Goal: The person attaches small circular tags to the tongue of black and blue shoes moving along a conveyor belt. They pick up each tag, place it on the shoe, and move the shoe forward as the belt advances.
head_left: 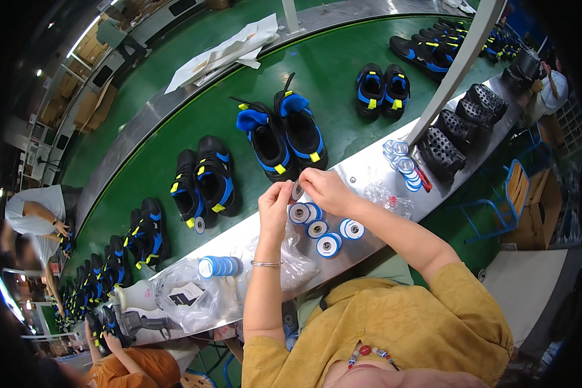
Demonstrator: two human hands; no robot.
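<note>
Both my hands meet over the metal ledge, just in front of a pair of black and blue shoes [268, 150] with yellow tabs. Between my fingertips is a small round tag [297, 191] with a pale face. My left hand [275, 202] pinches its left side, while the fingers of my right hand [328, 191] close on its right side. Right below my hands lie several blue-rimmed round tags [328, 245], some overlapping. Another round tag [199, 225] rests by the heel of the shoe pair [213, 178] to the left.
A row of blue tags [218, 266] and clear plastic bags [204, 304] lie on the ledge at left. More round tags [404, 165] and black perforated forms [441, 152] stand at right, near a slanting post [459, 71]. Shoes line the green belt [343, 152]. Other people work at left.
</note>
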